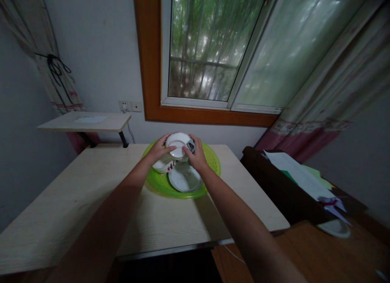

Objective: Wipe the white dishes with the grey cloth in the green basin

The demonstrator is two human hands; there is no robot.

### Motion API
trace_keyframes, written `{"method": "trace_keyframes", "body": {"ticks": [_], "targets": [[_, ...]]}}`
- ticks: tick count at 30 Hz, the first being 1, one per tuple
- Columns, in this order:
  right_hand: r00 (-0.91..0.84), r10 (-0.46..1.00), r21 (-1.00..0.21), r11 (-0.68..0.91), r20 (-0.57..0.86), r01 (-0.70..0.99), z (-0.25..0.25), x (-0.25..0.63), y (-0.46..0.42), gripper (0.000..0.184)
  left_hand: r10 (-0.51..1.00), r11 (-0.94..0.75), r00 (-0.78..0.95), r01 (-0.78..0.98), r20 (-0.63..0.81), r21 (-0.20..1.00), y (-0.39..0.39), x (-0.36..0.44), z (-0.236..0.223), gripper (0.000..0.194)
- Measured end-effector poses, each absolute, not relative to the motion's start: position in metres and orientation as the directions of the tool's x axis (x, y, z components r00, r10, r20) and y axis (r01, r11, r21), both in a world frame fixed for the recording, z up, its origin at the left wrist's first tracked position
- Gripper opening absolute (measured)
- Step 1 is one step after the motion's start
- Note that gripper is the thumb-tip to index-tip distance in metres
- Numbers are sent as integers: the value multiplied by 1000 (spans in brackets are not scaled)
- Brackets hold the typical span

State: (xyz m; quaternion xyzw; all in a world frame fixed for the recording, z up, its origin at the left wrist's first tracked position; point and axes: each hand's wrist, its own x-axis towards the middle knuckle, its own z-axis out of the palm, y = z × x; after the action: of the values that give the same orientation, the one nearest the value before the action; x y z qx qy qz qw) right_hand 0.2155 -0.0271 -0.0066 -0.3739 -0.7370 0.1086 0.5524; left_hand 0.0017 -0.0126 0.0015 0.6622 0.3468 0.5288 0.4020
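Over a green plastic basket [215,165], both my hands hold a small white bowl [176,141], tilted so a round ring on it faces me. My left hand [158,149] grips its left side, thumb pressed on the white surface. On the other side my right hand [197,155] grips it too. A grey, crumpled-looking piece [191,146], maybe cloth, shows between the right fingers and the bowl. Below, in the basket, sit a white bowl with red decoration [164,166] and a white plate [185,179].
The basket stands on a pale wooden table [170,222]. At the back left is a small raised shelf [88,121] on black legs. A window [207,47] with an orange-brown frame is behind. Papers [300,173] lie on a dark piece of furniture to the right.
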Motion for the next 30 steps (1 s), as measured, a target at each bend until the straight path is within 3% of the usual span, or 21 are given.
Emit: {"method": "trace_keyframes", "body": {"ticks": [9,14,18,23,30], "targets": [[-212,692,-577,703,690,416,9,220,-30,58,913,-354,275,165,301,921,-25,-12,21,84],[-329,731,-628,682,598,375,29,227,-38,60,958,-260,186,222,220,940,-49,-15,30,73],[-379,760,-679,645,527,349,36,237,-52,60,967,-254,80,235,242,938,-72,-7,25,63],[-298,817,-735,575,493,359,24,240,-72,62,970,-235,1,265,244,935,-95,8,13,59],[-146,836,-761,544,529,354,-10,236,-82,49,942,-274,-78,386,327,881,-98,19,-4,63]]}}
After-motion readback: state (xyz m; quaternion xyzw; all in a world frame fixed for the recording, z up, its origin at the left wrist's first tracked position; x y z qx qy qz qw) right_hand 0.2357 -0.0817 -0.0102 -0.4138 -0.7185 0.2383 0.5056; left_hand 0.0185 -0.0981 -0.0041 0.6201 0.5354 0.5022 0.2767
